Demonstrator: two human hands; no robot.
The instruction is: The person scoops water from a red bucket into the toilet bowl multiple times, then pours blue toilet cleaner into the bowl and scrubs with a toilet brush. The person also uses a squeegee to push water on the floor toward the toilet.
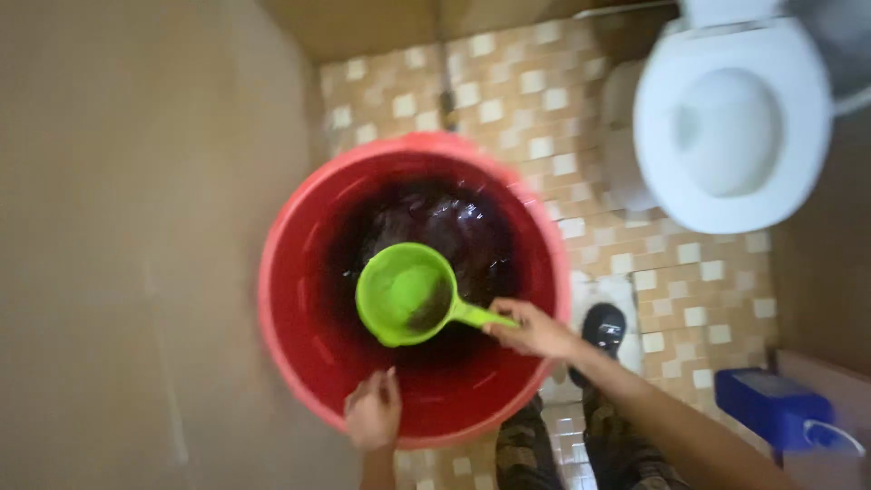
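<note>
In the middle of the frame the right hand (pixel 535 331) is pinching the handle of the green dipper (pixel 408 293), which is tilting over dark water inside the red bucket (pixel 299 299). The left hand (pixel 374 413), fingers curled, is resting on the bucket's lower rim; keeping it there is likely steadying the scoop.

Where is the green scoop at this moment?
In the head view, the green scoop is inside the red bucket, over the dark water, left of the toilet. The right hand holds its handle.
</note>
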